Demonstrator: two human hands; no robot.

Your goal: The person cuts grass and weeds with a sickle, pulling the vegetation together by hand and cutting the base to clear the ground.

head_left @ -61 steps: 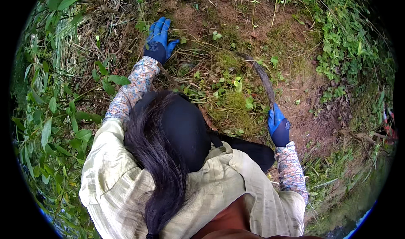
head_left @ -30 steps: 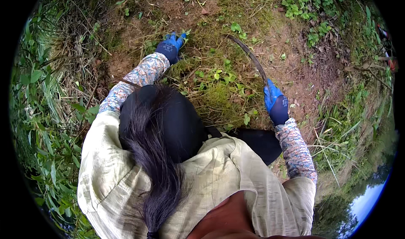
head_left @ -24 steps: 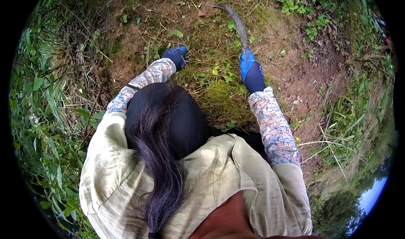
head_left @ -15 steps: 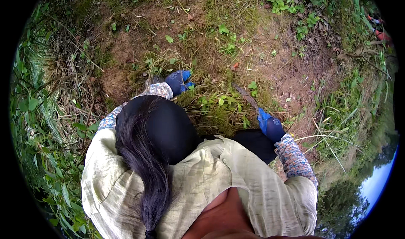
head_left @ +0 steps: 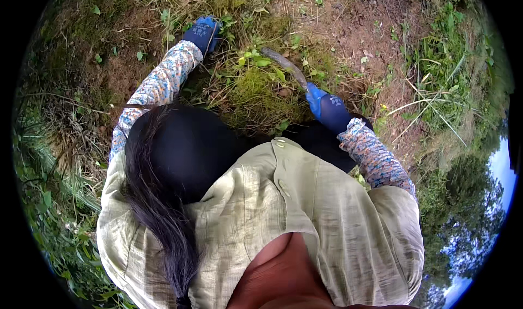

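Observation:
My left hand (head_left: 203, 34), in a blue-coated work glove, reaches far out to the ground with its fingers curled down beside leafy green weeds (head_left: 227, 30). What lies under those fingers is hidden. My right hand (head_left: 327, 107), gloved alike, is closed round the near end of a sickle (head_left: 286, 66). Its curved, dirt-brown blade points forward and left, low over a mossy, grassy patch (head_left: 253, 94). The sickle's tip lies beside some small yellow-green leaves (head_left: 255, 58). The handle is covered by my right glove.
My bent knee in black cloth (head_left: 182, 148) is close below the grassy patch. Reddish bare soil (head_left: 348, 23) shows ahead. Pale cut stalks (head_left: 427, 102) lie to the right, and dense green plants (head_left: 54, 243) grow along the left.
My left hand has reached farther forward and left, and its fingers are now curled. The right hand has moved forward and left with the sickle. The ground has shifted in the view.

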